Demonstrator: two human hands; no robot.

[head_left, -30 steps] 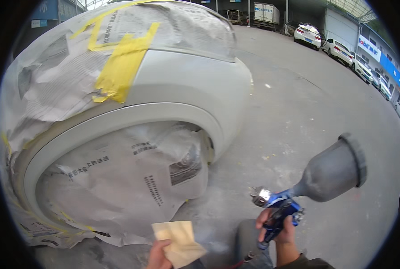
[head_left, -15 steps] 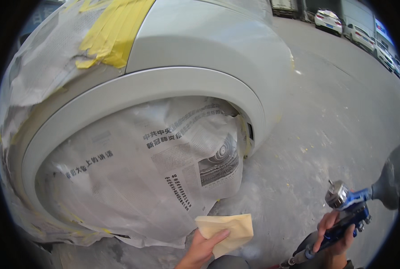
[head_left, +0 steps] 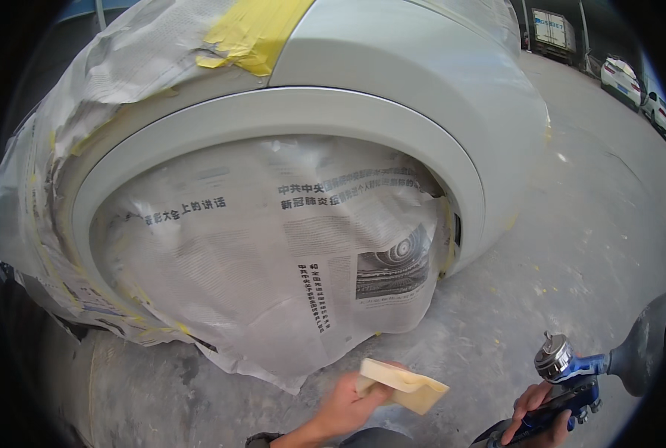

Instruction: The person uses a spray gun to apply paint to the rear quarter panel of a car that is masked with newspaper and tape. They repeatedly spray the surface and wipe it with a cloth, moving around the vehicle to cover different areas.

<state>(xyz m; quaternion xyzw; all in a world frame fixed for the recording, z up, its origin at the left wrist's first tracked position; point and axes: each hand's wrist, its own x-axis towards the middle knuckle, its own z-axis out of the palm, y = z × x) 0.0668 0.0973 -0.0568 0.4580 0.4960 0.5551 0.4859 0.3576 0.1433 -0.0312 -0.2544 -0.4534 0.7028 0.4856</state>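
My left hand [head_left: 354, 403] is closed on a folded pale yellow cloth [head_left: 413, 388], pinched between thumb and fingers, just below the covered wheel. At the lower right, my right hand [head_left: 536, 418] is wrapped round the handle of a blue spray gun [head_left: 580, 381] with a silver metal head and a dark, cloudy cup at its right. Ahead of both hands stands a car's silver-white fender [head_left: 392, 60] with its wheel arch trim [head_left: 273, 112]. Printed newspaper [head_left: 258, 269] covers the wheel beneath the arch. Neither hand touches the car.
Yellow masking tape [head_left: 254, 33] and whitish sheeting [head_left: 131, 67] cover the car's left part. Grey concrete floor [head_left: 542, 231] with yellow flecks lies to the right. Parked white cars [head_left: 621, 81] and a box truck [head_left: 554, 33] stand at the far right.
The view has shifted, so the car sits further right and higher. The cloth, still in my left hand, is tilted flatter, its folded edge toward me. The spray gun sits slightly lower.
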